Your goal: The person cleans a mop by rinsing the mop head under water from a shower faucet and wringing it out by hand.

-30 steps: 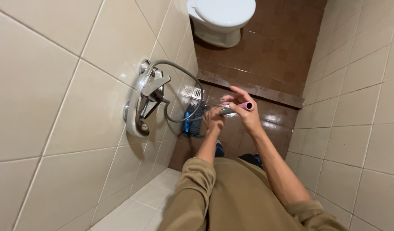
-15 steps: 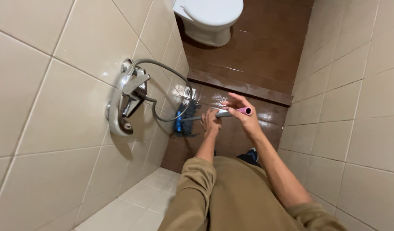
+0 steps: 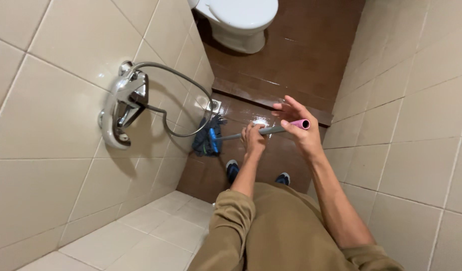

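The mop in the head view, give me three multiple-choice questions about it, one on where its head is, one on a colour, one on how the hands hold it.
1. Where does the mop head lie?
A. On the brown floor by the left tiled wall, near the drain
B. On the toilet lid
C. On the pale ledge at the bottom

2. What colour is the cap at the end of the mop handle?
A. Green
B. Pink
C. Black

3. How do the hands hold the handle?
A. Only the left hand holds it
B. Neither touches it
C. The left hand grips the shaft and the right hand holds the capped end with fingers spread

Answers: 1 A, the blue strands rest on the wet floor under the hose. 2 B, the tip by the right hand is pink. 3 C, both hands sit on the grey shaft.
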